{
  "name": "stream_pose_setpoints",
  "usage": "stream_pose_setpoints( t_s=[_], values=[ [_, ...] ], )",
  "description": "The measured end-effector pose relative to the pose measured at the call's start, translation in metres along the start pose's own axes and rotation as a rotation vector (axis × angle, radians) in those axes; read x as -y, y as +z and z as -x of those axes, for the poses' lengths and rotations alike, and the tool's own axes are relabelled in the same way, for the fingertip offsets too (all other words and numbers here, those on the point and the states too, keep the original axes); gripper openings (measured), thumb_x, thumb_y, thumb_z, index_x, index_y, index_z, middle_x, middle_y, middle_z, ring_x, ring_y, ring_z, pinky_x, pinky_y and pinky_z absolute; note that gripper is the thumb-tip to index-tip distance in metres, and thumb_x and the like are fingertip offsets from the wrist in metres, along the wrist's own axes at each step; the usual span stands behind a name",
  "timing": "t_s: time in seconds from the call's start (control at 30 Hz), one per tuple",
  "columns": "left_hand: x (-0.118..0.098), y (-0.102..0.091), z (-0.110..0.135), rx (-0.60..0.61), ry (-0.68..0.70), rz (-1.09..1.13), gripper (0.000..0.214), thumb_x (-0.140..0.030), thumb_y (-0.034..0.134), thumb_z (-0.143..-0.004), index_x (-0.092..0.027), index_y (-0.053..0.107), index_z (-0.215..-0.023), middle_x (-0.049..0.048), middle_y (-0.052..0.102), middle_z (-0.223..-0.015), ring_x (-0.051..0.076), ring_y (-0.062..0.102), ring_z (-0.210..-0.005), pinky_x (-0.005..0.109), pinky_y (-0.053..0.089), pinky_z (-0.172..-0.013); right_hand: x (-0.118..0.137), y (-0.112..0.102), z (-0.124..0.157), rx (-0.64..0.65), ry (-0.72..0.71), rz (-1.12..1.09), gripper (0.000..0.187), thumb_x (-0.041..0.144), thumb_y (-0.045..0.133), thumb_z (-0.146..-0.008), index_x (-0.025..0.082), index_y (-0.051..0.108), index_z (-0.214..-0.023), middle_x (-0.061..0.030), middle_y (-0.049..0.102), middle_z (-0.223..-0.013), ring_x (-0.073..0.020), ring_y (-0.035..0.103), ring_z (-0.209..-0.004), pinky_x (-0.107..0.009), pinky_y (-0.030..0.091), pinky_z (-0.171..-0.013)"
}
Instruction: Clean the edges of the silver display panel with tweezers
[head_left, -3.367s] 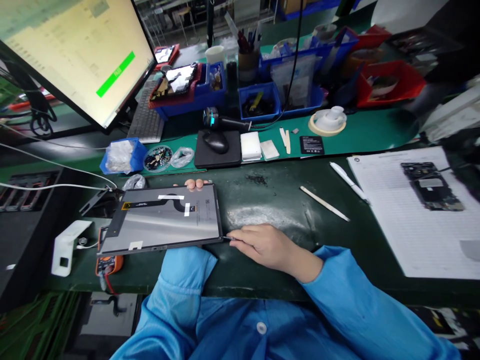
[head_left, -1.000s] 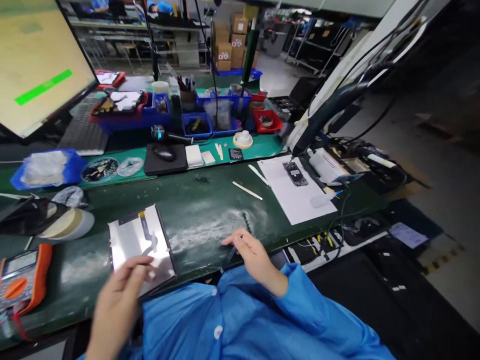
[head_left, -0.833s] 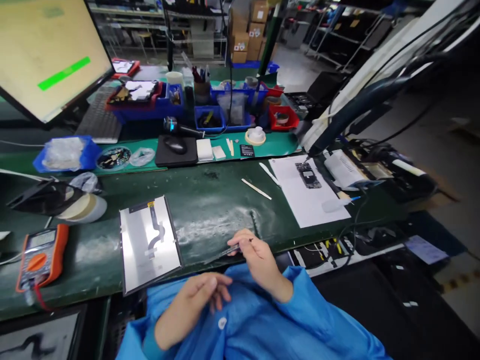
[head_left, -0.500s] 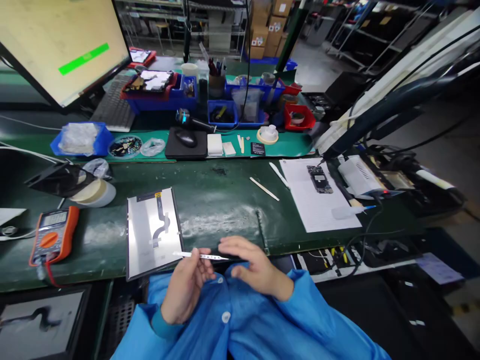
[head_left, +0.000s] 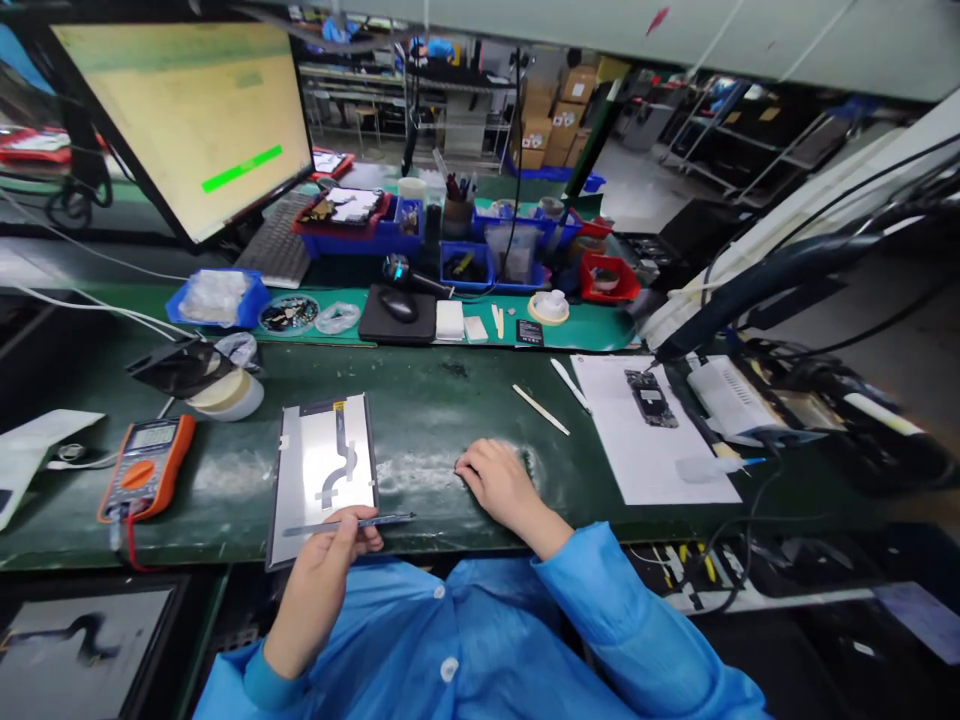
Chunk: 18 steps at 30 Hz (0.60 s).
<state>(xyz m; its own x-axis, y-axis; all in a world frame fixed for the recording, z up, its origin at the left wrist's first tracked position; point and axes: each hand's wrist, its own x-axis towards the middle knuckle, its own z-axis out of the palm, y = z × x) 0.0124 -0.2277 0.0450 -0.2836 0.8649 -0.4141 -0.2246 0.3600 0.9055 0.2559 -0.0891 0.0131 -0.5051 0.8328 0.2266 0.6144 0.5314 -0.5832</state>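
A silver display panel (head_left: 322, 478) with a curved flex cable on its back lies flat on the dark green bench, near the front edge. My left hand (head_left: 324, 572) is closed on a thin metal tool (head_left: 352, 523), which lies across the panel's near end. My right hand (head_left: 499, 483) rests on the bench to the right of the panel, fingers curled down; I cannot see anything in it.
An orange multimeter (head_left: 146, 467) and a tape roll (head_left: 225, 393) sit to the left. A paper sheet (head_left: 649, 430) with a circuit board lies to the right. The monitor (head_left: 187, 120), keyboard, mouse and blue bins (head_left: 465, 265) line the back. A white stick (head_left: 540, 408) lies mid-bench.
The left hand set the panel down flat, then took the thin tool from the right hand. The right hand moved away onto the bench. My view swung left.
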Motion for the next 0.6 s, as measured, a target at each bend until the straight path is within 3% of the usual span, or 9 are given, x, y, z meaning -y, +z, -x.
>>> stream_pose_setpoints(
  t_s=[0.17, 0.27, 0.33, 0.47, 0.53, 0.6],
  values=[
    [0.003, 0.003, -0.001, 0.065, 0.176, -0.293, 0.058, -0.067, 0.054, -0.092, -0.014, 0.074, -0.101, 0.0099, 0.074, -0.091, 0.025, 0.071, -0.088, 0.038, 0.056, -0.089, -0.019, -0.002, -0.048, -0.165, 0.089, -0.073, 0.022, 0.025, 0.050, -0.100, 0.019, 0.071, -0.100, -0.0072, 0.073, -0.092, -0.0194, 0.067, -0.081, -0.032, 0.054, -0.076],
    [0.003, 0.011, 0.001, 0.131, 0.284, -0.423, 0.046, -0.056, 0.047, -0.098, -0.019, 0.073, -0.105, 0.0082, 0.074, -0.098, 0.025, 0.070, -0.095, 0.039, 0.056, -0.091, -0.035, -0.012, -0.065, -0.272, 0.139, -0.095, 0.031, 0.026, 0.046, -0.100, 0.019, 0.065, -0.123, -0.0111, 0.074, -0.114, -0.0185, 0.072, -0.087, -0.032, 0.058, -0.077],
    [0.005, 0.014, 0.002, 0.156, 0.335, -0.473, 0.039, -0.050, 0.046, -0.101, -0.022, 0.072, -0.107, 0.0073, 0.073, -0.104, 0.024, 0.069, -0.100, 0.039, 0.055, -0.093, -0.045, -0.024, -0.059, -0.328, 0.163, -0.074, 0.035, 0.027, 0.047, -0.098, 0.019, 0.064, -0.128, -0.0127, 0.072, -0.121, -0.0202, 0.072, -0.095, -0.035, 0.058, -0.083],
    [0.012, 0.018, 0.002, 0.187, 0.408, -0.517, 0.033, -0.044, 0.045, -0.102, -0.023, 0.071, -0.106, 0.0063, 0.071, -0.106, 0.023, 0.067, -0.104, 0.037, 0.053, -0.095, -0.067, -0.056, -0.023, -0.405, 0.239, 0.054, 0.031, 0.033, 0.052, -0.094, 0.018, 0.073, -0.110, -0.0158, 0.072, -0.120, -0.0293, 0.065, -0.114, -0.049, 0.050, -0.103],
    [0.011, 0.021, 0.000, 0.228, 0.421, -0.531, 0.033, -0.042, 0.044, -0.103, -0.023, 0.070, -0.105, 0.0059, 0.070, -0.104, 0.021, 0.066, -0.103, 0.035, 0.052, -0.094, -0.079, -0.070, -0.011, -0.401, 0.302, 0.126, 0.029, 0.034, 0.057, -0.090, 0.016, 0.075, -0.103, -0.0184, 0.072, -0.114, -0.0331, 0.064, -0.110, -0.054, 0.047, -0.102],
    [0.007, 0.026, -0.004, 0.282, 0.420, -0.562, 0.032, -0.041, 0.043, -0.104, -0.022, 0.069, -0.104, 0.0055, 0.069, -0.102, 0.020, 0.065, -0.101, 0.034, 0.052, -0.092, -0.088, -0.080, -0.007, -0.340, 0.357, 0.165, 0.022, 0.033, 0.064, -0.085, 0.017, 0.076, -0.093, -0.0156, 0.073, -0.101, -0.0319, 0.066, -0.099, -0.052, 0.049, -0.096]
  ],
)
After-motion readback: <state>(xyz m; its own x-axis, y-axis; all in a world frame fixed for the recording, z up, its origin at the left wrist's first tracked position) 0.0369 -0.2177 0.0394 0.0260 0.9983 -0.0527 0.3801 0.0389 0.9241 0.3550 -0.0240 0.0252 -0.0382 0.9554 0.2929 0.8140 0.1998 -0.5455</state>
